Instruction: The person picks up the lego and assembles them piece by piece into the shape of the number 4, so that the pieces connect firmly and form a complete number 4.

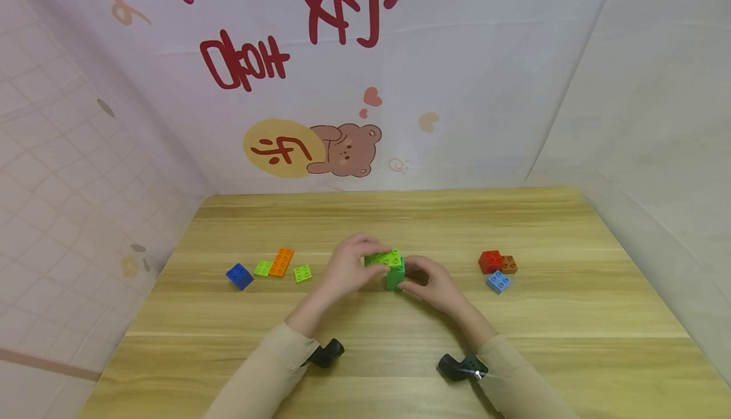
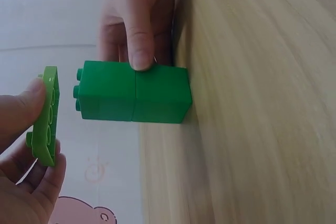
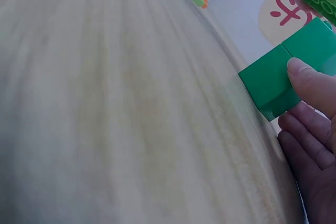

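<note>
My left hand point(image 1: 348, 268) pinches a light green building-block plate point(image 1: 391, 258) between thumb and fingers. In the left wrist view that plate point(image 2: 46, 124) is tilted on edge, a small gap away from the studded top of the stack. Two green bricks point(image 1: 394, 280), one on the other, stand upright on the table. My right hand point(image 1: 435, 284) grips this stack from the right side, its thumb lying near the seam between the bricks point(image 3: 286, 72). The right fingers are partly hidden behind the stack in the left wrist view.
Left on the wooden table point(image 1: 365, 343) lie a blue brick point(image 1: 239, 276), an orange plate point(image 1: 282, 262) and two small lime plates, one point(image 1: 263, 268) touching the orange plate, the other point(image 1: 302, 273) apart. A red brick point(image 1: 490, 262), a brown one point(image 1: 509, 264) and a light blue one point(image 1: 499, 282) cluster right.
</note>
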Action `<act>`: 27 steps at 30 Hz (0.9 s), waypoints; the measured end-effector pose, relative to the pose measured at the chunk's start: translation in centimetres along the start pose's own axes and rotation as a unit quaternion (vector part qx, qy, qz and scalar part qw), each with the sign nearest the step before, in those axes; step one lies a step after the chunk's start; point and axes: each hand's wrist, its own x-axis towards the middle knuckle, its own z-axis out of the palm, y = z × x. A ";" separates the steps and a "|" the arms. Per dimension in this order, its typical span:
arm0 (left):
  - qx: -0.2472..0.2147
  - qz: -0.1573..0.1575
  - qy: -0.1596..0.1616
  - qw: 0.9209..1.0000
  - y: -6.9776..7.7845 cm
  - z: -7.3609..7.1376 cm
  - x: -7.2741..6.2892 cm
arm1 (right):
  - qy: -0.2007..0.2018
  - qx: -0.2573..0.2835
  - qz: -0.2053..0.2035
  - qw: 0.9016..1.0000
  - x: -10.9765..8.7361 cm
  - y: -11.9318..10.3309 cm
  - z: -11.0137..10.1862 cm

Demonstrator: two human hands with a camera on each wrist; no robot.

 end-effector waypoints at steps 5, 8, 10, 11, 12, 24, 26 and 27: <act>-0.004 -0.011 -0.004 1.000 0.1 0.3 0.3 | 0.004 -0.010 -0.001 1.000 0.0 -1.1 0.1; 0.000 -0.012 -0.008 1.000 0.0 0.4 0.4 | 0.002 -0.008 0.004 1.000 0.0 -0.5 0.2; 0.002 -0.008 -0.011 1.000 -0.1 0.6 0.5 | 0.000 -0.001 0.005 1.000 0.0 0.1 0.1; 0.002 -0.006 -0.012 1.000 -0.1 0.6 0.5 | -0.001 -0.001 0.005 1.000 0.0 0.2 0.1; 0.002 -0.004 -0.013 1.000 -0.2 0.7 0.5 | -0.002 0.000 0.005 1.000 0.0 0.2 0.0; 0.000 -0.003 -0.021 1.000 -0.1 1.1 0.6 | -0.002 -0.005 0.001 1.000 -0.1 0.2 -0.1; 0.002 -0.005 -0.026 1.000 0.0 1.1 0.6 | -0.001 -0.007 0.000 1.000 -0.1 0.1 -0.1; 0.002 -0.007 -0.028 1.000 0.1 1.1 0.6 | -0.001 -0.008 0.000 1.000 -0.1 0.1 -0.1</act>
